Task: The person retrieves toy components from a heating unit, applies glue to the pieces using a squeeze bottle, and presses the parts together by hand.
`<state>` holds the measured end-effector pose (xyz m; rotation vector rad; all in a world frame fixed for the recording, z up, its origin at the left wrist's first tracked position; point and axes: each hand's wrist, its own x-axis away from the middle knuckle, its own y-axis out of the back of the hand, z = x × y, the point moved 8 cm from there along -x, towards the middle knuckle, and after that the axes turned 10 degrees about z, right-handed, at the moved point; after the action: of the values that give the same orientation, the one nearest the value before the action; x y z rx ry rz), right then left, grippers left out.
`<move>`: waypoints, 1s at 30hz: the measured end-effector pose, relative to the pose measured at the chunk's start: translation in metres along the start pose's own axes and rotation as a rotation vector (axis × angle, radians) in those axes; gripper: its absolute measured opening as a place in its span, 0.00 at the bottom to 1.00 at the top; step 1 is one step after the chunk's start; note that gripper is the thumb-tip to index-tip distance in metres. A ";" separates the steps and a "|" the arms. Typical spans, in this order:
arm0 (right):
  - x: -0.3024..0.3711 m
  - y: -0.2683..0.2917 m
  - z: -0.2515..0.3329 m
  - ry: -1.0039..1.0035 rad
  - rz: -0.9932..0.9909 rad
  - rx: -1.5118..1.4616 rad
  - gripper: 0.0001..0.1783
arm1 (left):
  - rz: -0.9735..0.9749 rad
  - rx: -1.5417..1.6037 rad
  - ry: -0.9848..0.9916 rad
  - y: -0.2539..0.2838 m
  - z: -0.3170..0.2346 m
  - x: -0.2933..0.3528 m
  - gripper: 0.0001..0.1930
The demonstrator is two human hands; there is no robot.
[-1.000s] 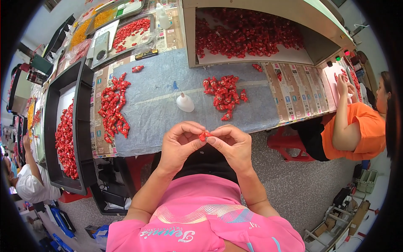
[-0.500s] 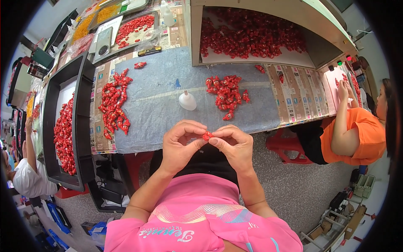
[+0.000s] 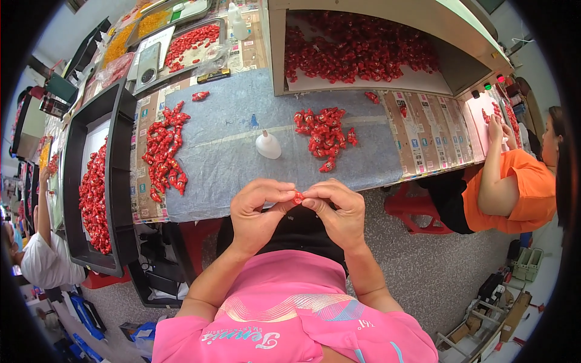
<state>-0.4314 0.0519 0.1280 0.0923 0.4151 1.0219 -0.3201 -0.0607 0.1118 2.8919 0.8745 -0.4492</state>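
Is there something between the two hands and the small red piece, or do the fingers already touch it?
Nothing visible stands between them. The left hand and the right hand both pinch the small red piece directly at their fingertips, in front of the table edge.

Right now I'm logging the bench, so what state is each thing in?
left hand: pinching the small red piece
right hand: pinching the same piece
small red piece: held between both hands' fingertips
white cone-shaped bottle: upright on the blue mat
black tray: holding red pieces
open-fronted box: holding many red pieces
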 end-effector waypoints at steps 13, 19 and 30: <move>0.006 0.003 -0.016 -0.145 -0.030 -0.297 0.07 | 0.120 0.284 0.155 -0.006 0.011 0.003 0.09; 0.005 0.003 -0.014 -0.118 0.025 -0.285 0.06 | 0.074 0.655 0.298 -0.011 0.026 0.005 0.10; 0.004 0.006 -0.007 -0.045 0.005 -0.091 0.05 | 0.046 0.658 0.365 -0.011 0.035 0.008 0.10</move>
<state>-0.4372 0.0577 0.1216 0.0345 0.3269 1.0404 -0.3286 -0.0535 0.0765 3.6775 0.8157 -0.2342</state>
